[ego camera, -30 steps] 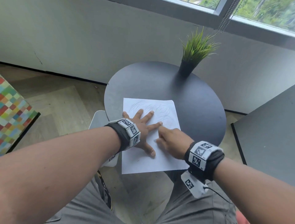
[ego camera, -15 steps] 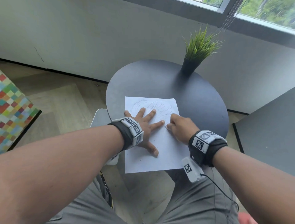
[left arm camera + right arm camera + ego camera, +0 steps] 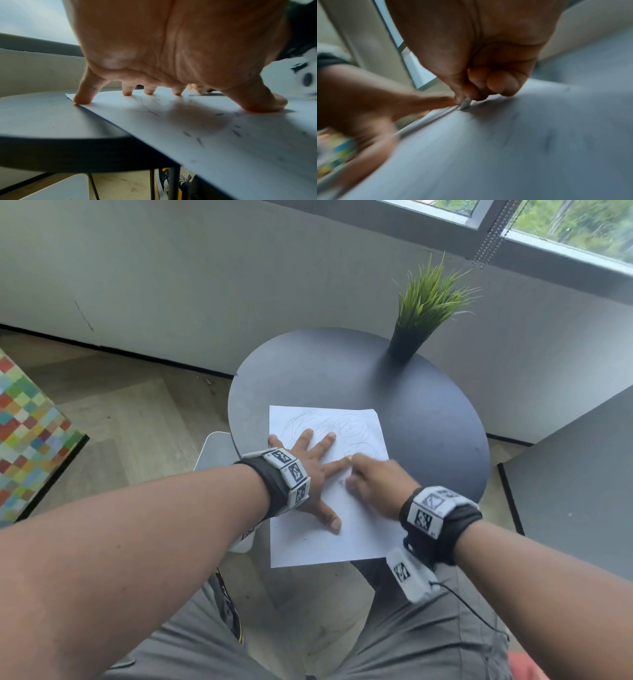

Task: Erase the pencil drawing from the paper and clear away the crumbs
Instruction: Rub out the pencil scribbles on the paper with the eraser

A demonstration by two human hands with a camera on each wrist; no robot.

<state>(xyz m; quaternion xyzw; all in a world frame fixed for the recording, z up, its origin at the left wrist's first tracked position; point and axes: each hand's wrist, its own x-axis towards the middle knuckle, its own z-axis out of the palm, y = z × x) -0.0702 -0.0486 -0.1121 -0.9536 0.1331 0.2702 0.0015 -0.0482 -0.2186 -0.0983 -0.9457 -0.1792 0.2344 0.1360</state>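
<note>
White paper [image 3: 342,529] under left hand [image 3: 313,474]; no legible writing

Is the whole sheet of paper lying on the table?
No, the paper's near end sticks out past the round table's edge, over the person's lap.

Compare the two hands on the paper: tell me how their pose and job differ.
The left hand lies flat with fingers spread, pressing the paper down; the right hand is curled, pinching a small eraser. The left hand holds nothing; the right hand's eraser tip meets the sheet. Both rest on the same paper, each wearing a marker wristband.
</note>
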